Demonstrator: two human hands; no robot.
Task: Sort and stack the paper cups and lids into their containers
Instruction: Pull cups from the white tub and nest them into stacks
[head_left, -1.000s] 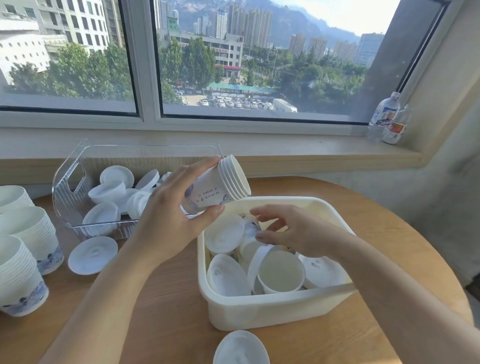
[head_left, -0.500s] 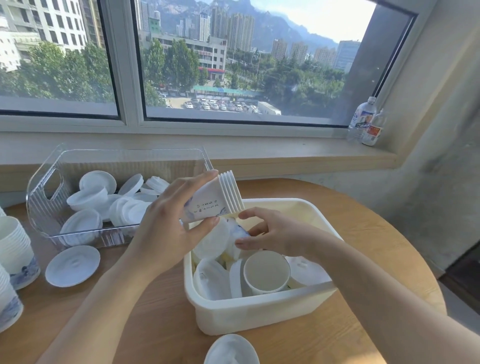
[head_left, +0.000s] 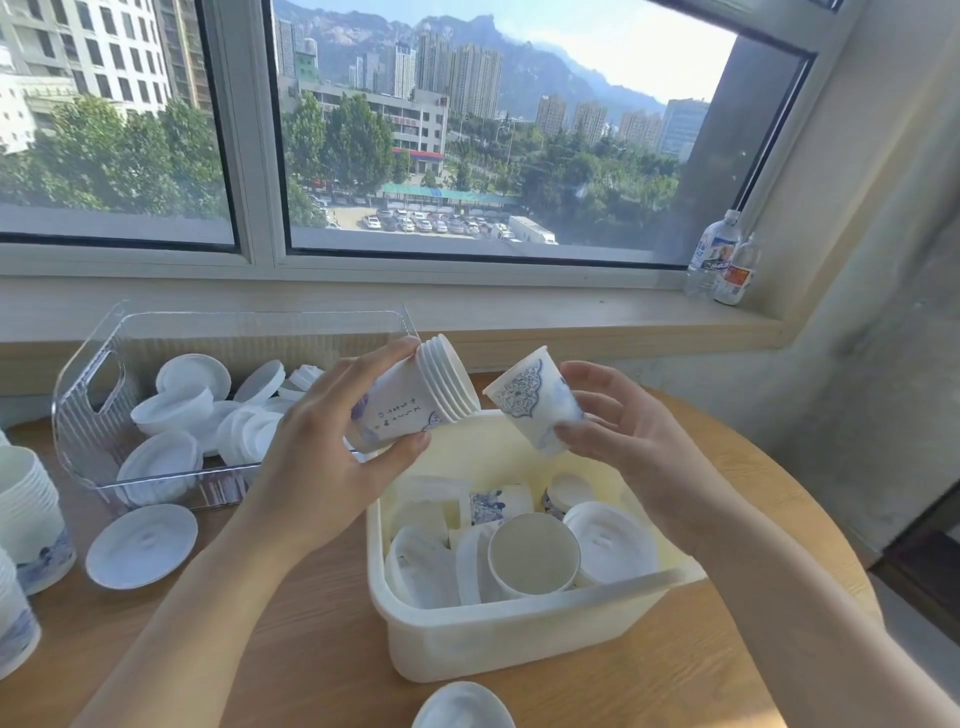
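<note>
left hand (head_left: 317, 447): grip closed around a nested stack of white paper cups with blue print (head_left: 415, 400), held on its side above the far left corner of the cream plastic bin (head_left: 519, 639), rims facing right
right hand (head_left: 618, 441): grip holds a single white paper cup with blue floral pattern (head_left: 535, 400) by fingertips and thumb, above the bin's far edge, just right of the stack, not touching it
cup orientation: single cup tilted, mouth up-left; its base does not face the stack's open end, needs turning before nesting
risk 1: rims meet off-axis, cup jams or creases the thin paper wall
risk 2: fingertip hold is light, a push against the stack could slip the cup down into the bin
risk 3: squeezing the stack harder to brace it may ovalise the rims and block entry
bin contents: loose white plastic lids and one upright white paper cup (head_left: 532, 553), still unsorted
clear ribbed plastic basket (head_left: 88, 415): left of the bin, holds lids
loose white round lid (head_left: 141, 545): on the wooden tabletop (head_left: 311, 649), left of the bin, outside the basket
more cup stacks (head_left: 28, 514): far left of the bin
</note>
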